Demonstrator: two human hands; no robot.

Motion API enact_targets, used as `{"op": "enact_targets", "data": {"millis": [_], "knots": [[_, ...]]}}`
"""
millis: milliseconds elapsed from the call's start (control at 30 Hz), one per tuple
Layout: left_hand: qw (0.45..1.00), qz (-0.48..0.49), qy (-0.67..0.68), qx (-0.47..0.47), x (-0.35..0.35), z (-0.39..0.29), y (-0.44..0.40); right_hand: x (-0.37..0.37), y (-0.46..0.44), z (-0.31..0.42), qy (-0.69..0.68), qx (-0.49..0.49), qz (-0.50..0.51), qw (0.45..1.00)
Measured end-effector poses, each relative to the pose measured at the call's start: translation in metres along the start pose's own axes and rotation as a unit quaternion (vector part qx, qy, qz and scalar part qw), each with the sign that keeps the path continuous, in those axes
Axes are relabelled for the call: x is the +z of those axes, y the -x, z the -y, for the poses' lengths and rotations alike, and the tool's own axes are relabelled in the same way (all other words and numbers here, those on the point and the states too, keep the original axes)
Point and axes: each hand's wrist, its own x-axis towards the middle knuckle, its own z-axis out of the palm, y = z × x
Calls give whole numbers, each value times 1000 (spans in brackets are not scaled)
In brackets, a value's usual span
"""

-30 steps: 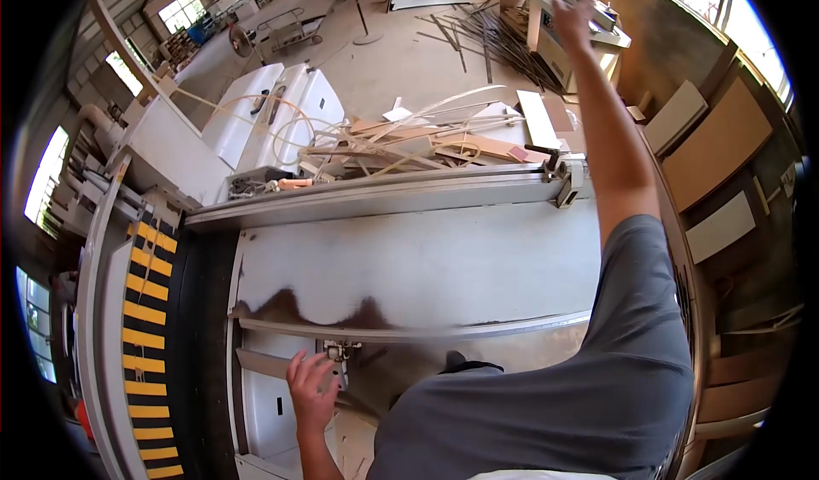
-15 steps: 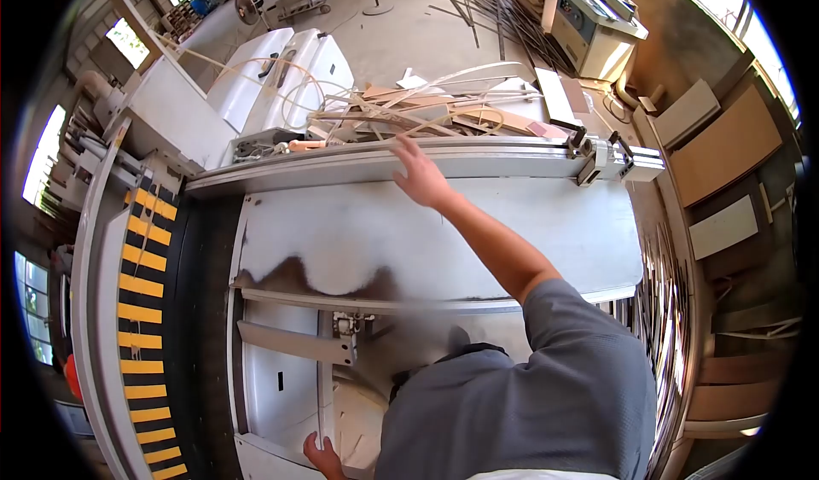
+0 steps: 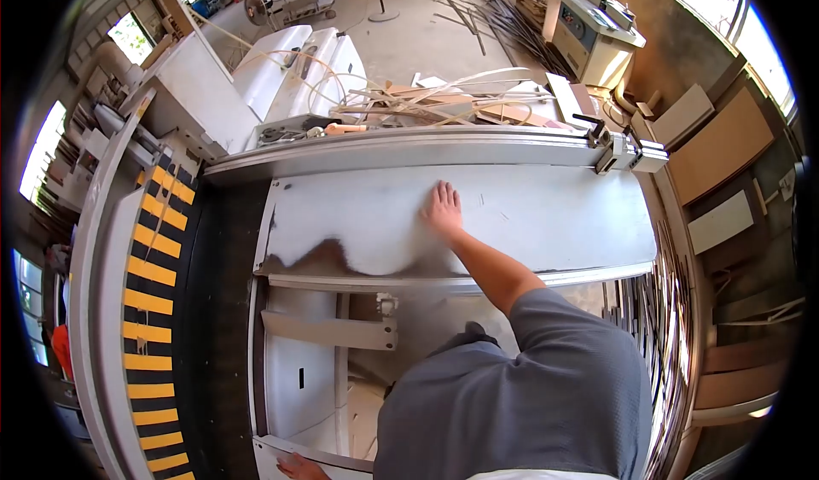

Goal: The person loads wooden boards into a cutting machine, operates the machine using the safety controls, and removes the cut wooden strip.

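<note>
My right hand lies palm down on the pale table panel of a large machine, fingers stretched out and holding nothing. A dark worn patch marks that panel's near-left part. Behind it runs a long metal fence, with a clamp-like metal stop at its right end. At the bottom edge, my left hand rests on a lower pale panel, with its fingers extended; part of the hand is cut off by the frame.
Yellow-and-black striping runs along the left beside a dark bed. Wood offcuts pile up behind the fence. Thin strips are stacked at right, near leaning boards. A grey machine stands at back right.
My right hand has come down from above the fence onto the table panel. My left hand has moved down and left onto the lower panel. The view has shifted slightly.
</note>
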Motion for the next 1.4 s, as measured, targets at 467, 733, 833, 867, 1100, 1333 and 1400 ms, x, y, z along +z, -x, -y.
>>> {"op": "enact_targets", "data": {"millis": [467, 733, 833, 867, 1100, 1333, 1400], "knots": [[907, 155, -188, -343, 5, 142, 37, -2, 7, 23, -1, -25, -71, 997], [895, 151, -159, -388, -2, 139, 34, 23, -3, 16, 97, -15, -74, 992], [879, 134, -183, -418, -1, 170, 37, 28, -26, 38, 102, -20, -93, 990], [873, 124, -197, -429, 0, 182, 39, 35, -40, 57, 91, -20, -89, 992], [736, 132, -360, -558, 14, 200, 19, 77, -83, 243, 60, -71, -55, 994], [725, 147, -307, -599, -6, 177, -9, 155, -80, 315, 117, 12, 3, 993], [720, 141, -300, -610, -5, 174, -11, 130, -65, 333, 136, 20, 36, 990]]}}
